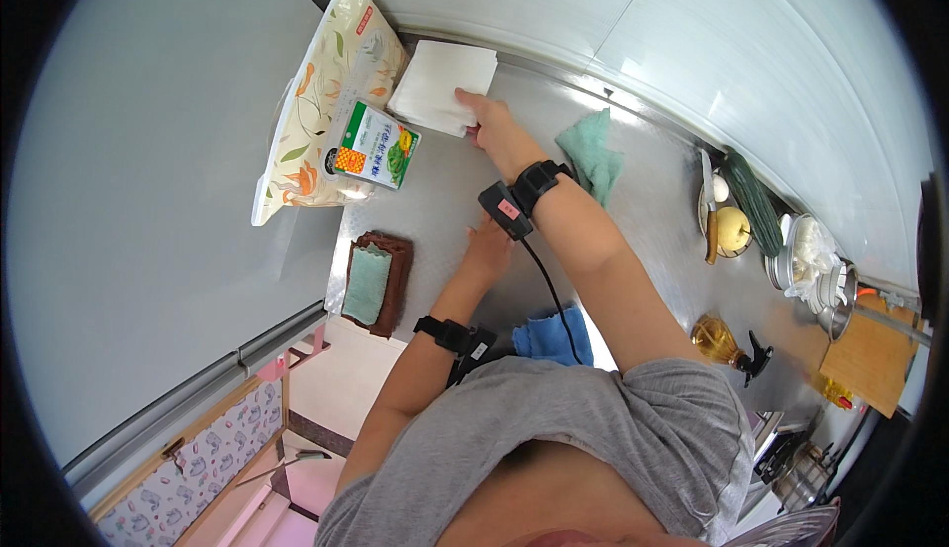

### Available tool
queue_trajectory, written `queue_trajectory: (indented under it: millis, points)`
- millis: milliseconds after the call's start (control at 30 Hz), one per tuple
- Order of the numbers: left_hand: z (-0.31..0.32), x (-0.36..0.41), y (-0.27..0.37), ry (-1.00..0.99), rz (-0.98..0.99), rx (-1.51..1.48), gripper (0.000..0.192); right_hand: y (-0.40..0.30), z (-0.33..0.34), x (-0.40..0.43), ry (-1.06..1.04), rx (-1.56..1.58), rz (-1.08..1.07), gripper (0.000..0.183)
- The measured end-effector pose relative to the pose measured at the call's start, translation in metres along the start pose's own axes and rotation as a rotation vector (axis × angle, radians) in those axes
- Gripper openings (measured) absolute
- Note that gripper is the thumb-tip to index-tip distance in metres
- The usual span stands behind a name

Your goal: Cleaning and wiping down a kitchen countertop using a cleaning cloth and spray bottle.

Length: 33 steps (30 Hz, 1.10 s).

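A stack of white paper napkins (442,87) lies at the far side of the steel counter, close to the wall. My right hand (485,117) grips the stack's near right corner, thumb on top and the other fingers mostly hidden at the edge. My left hand (489,250) rests on the bare metal of the counter (437,210), nearer my body, thumb apart from the fingers. The black wrist device (508,210) on my right arm covers part of it. Left of the napkins, a green-and-white food packet (377,145) leans against a large floral-patterned bag (341,95).
Folded brown and green cloths (378,284) sit at the counter's left edge. A green cloth (593,150) and a blue cloth (552,336) flank my right arm. To the right are a knife (710,213), a pear (732,228), a cucumber (752,202), bowls (801,243) and a spray bottle (715,339).
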<state>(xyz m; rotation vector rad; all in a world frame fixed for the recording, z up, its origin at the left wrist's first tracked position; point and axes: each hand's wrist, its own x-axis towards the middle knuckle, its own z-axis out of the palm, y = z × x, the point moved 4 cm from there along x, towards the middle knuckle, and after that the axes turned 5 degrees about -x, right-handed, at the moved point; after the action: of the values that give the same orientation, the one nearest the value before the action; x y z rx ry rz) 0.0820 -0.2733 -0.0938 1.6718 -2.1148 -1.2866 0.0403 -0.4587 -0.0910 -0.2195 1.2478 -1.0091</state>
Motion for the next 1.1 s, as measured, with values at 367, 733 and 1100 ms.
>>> queue_trajectory:
  millis: [367, 733, 1100]
  points:
    - [0.000, -0.004, 0.001, -0.090, -0.023, 0.083, 0.042, -0.004, 0.008, -0.014, 0.030, -0.061, -0.139, 0.032]
    - [0.008, 0.009, -0.011, -0.055, 0.058, 0.124, 0.051, -0.020, -0.097, -0.118, -0.061, 0.290, 0.024, 0.039]
    - [0.009, 0.015, -0.020, -0.074, 0.152, 0.234, 0.052, -0.040, -0.245, -0.291, 0.039, 0.546, -0.297, 0.041]
